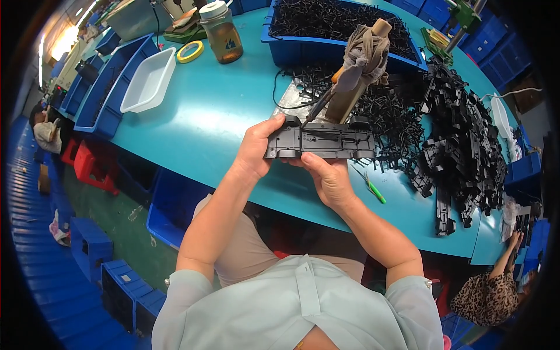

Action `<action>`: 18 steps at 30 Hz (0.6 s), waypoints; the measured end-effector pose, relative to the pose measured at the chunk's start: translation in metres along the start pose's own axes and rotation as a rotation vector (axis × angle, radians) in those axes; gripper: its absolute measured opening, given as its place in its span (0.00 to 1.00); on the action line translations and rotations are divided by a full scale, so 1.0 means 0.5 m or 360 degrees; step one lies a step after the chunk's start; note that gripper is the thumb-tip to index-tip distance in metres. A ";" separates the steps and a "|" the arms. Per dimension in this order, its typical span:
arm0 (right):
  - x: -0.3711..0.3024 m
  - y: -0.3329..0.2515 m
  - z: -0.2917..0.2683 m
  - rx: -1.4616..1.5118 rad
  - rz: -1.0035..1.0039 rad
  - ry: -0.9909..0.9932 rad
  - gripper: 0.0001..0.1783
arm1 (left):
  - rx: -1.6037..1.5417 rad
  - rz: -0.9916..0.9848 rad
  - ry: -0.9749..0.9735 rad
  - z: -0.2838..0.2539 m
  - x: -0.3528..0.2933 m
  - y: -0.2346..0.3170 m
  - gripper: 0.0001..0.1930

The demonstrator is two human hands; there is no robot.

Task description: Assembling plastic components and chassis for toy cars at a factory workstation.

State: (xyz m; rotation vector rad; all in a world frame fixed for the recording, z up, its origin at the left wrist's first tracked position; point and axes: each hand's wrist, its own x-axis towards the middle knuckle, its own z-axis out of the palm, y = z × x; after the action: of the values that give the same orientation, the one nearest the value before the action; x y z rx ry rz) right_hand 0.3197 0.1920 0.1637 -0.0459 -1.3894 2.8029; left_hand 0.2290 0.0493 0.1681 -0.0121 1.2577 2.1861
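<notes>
Over the near edge of the table I hold a black plastic toy car chassis (339,140) with both hands, its length running left to right. My left hand (256,146) is closed round its left end, the thumb on top. The thumb of my right hand (331,179) presses the near edge by the middle, with the other fingers hidden underneath. Just beyond the chassis, a soldering iron (318,109) slants down from a post (348,104) wrapped in grey cloth (368,55). Its tip comes down at the chassis; whether they touch I cannot tell.
Loose small black parts (396,119) lie behind and right of the post. A heap of black chassis (461,146) covers the table's right side. Green-handled snips (373,188) lie near my right hand. Farther back are a blue bin (303,49), bottle (223,36), yellow tape (190,51) and white tray (149,81).
</notes>
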 end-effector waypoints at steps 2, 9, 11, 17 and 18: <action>-0.004 0.000 0.002 0.0009 0.0007 0.0007 0.23 | 0.0012 0.0004 0.0001 0.001 -0.003 0.001 0.16; -0.006 0.004 -0.002 0.0000 0.0053 -0.0004 0.23 | 0.0061 0.0022 0.0086 -0.001 -0.009 0.003 0.14; -0.005 0.005 -0.002 -0.0004 0.0043 0.0011 0.23 | 0.0111 -0.0008 0.0043 0.001 -0.012 0.009 0.14; -0.002 0.001 0.000 -0.0015 0.0035 0.0021 0.21 | 0.0146 -0.0014 0.0026 0.013 -0.013 0.019 0.14; -0.003 0.000 0.001 -0.0013 0.0035 0.0022 0.21 | 0.0151 -0.0016 0.0019 0.013 -0.014 0.020 0.14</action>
State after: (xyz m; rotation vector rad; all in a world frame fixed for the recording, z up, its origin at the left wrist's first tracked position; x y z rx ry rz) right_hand 0.3210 0.1915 0.1641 -0.0811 -1.4059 2.8092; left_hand 0.2314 0.0475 0.1818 0.0069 1.3638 2.1185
